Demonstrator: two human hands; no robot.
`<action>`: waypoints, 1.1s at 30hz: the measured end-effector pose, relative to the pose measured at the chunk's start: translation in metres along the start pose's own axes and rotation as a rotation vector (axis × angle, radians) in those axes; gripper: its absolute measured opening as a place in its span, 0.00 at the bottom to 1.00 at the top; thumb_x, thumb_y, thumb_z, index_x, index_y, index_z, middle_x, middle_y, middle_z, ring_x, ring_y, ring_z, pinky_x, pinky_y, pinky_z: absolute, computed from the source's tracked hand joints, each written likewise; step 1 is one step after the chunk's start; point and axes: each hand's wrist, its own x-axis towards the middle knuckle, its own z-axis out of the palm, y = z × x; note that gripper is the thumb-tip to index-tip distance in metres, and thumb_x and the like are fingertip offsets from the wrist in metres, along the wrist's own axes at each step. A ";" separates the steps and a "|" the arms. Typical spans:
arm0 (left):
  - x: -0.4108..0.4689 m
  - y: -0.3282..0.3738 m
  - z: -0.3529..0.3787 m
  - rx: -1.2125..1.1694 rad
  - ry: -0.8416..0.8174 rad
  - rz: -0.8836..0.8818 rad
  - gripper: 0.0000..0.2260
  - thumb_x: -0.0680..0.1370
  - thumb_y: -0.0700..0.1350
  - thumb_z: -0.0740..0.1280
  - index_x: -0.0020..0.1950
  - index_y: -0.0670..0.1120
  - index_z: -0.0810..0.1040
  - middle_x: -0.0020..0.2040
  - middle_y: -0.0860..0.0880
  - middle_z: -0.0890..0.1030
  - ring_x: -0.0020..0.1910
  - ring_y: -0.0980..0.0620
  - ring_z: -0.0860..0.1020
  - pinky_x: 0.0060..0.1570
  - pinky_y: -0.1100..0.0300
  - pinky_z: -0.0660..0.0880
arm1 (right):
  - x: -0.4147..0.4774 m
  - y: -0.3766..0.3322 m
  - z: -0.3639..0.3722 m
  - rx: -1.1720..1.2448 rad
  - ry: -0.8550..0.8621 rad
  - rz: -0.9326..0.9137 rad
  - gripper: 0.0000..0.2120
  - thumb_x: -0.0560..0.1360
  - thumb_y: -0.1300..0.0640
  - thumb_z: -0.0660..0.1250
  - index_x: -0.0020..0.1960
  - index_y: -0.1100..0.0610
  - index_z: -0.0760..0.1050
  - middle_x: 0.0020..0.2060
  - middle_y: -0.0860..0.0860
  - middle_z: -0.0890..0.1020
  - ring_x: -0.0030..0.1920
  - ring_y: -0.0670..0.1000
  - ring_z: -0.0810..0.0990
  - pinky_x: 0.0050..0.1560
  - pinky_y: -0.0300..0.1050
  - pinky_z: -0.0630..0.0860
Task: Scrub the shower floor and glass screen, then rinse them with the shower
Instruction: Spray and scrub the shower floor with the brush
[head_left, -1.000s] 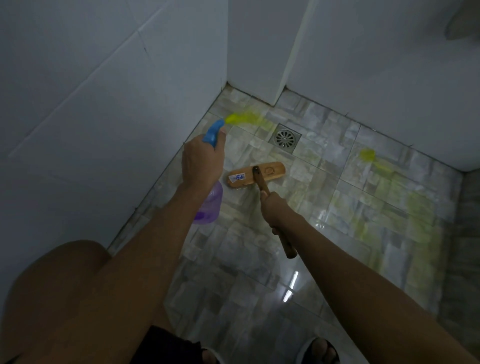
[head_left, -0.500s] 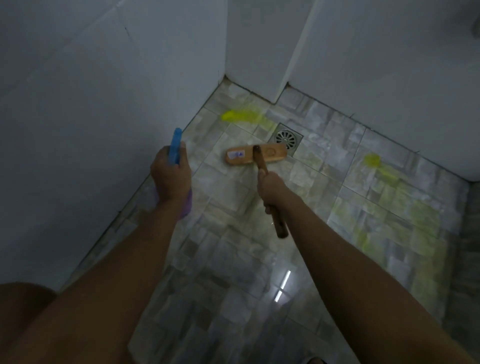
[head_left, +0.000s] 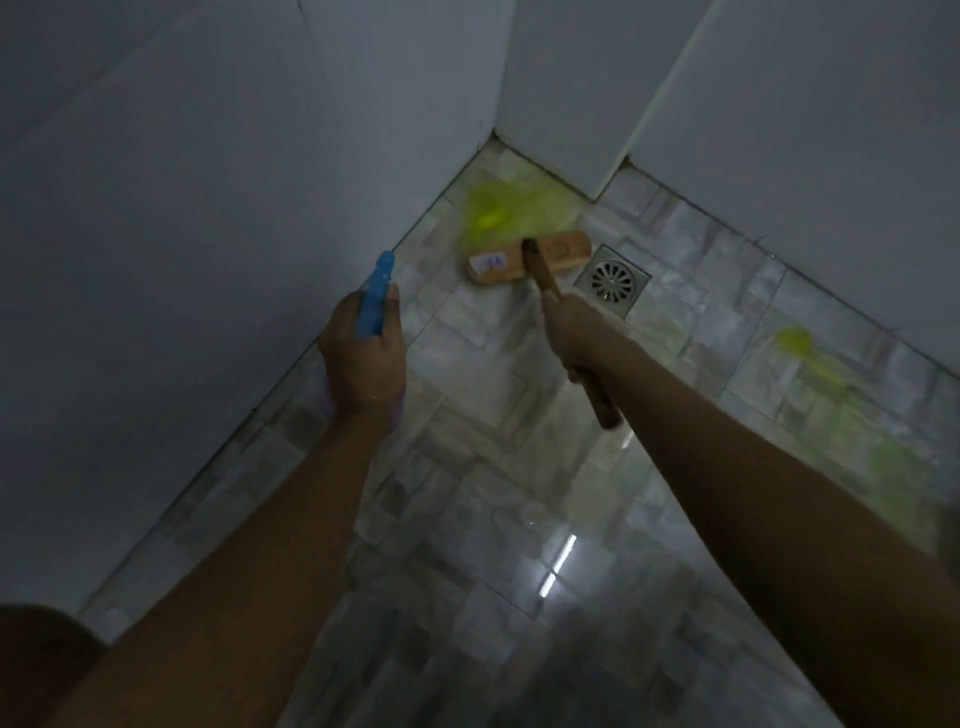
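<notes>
Right now the person is gripping the wooden handle of the scrub brush (head_left: 530, 257) with the right hand (head_left: 579, 330), fingers wrapped round it. The brush head is sitting on the shower floor (head_left: 467, 519) at the edge of the yellow-green cleaner patch (head_left: 498, 208) in the corner, just beside the drain (head_left: 613, 280). The left hand (head_left: 363, 358) is curling round a spray bottle (head_left: 375, 299) with a blue top, holding it up near the left wall (head_left: 208, 208).

Biggest worry imo: that floor is looking glossy and wet, with cleaner on it, so leaning into a stroke is asking for a slip. Scrubbing one-handed also means the head could be twisting or skidding into the drain grate. And a tense squeeze on the bottle could be spraying the wall instead.

Other stuff: another splotch (head_left: 795, 340) is sitting well off to the right with faint smears past it, looking unscrubbed. The jutting wall corner (head_left: 597, 130) is crowding the brush, so there's little room for strokes. Can't pick out the glass screen here.
</notes>
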 end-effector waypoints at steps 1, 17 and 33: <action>0.002 -0.001 -0.001 -0.001 0.005 -0.008 0.16 0.81 0.49 0.67 0.42 0.37 0.78 0.34 0.44 0.76 0.32 0.51 0.72 0.32 0.59 0.69 | -0.005 0.017 -0.003 -0.008 0.006 0.022 0.23 0.85 0.43 0.47 0.61 0.59 0.70 0.45 0.58 0.77 0.33 0.55 0.76 0.28 0.45 0.75; 0.002 -0.002 -0.002 0.000 0.044 0.013 0.14 0.81 0.49 0.68 0.42 0.39 0.77 0.33 0.46 0.74 0.31 0.53 0.71 0.32 0.57 0.70 | 0.005 -0.040 0.005 -0.167 -0.130 -0.089 0.22 0.86 0.46 0.47 0.64 0.62 0.69 0.45 0.61 0.77 0.36 0.59 0.79 0.32 0.51 0.79; 0.004 -0.007 -0.003 -0.016 0.066 0.026 0.16 0.82 0.51 0.67 0.43 0.38 0.78 0.33 0.42 0.75 0.31 0.45 0.74 0.31 0.45 0.73 | 0.020 -0.043 0.005 -0.140 -0.102 -0.119 0.23 0.86 0.45 0.47 0.61 0.62 0.70 0.43 0.57 0.76 0.32 0.53 0.74 0.28 0.43 0.72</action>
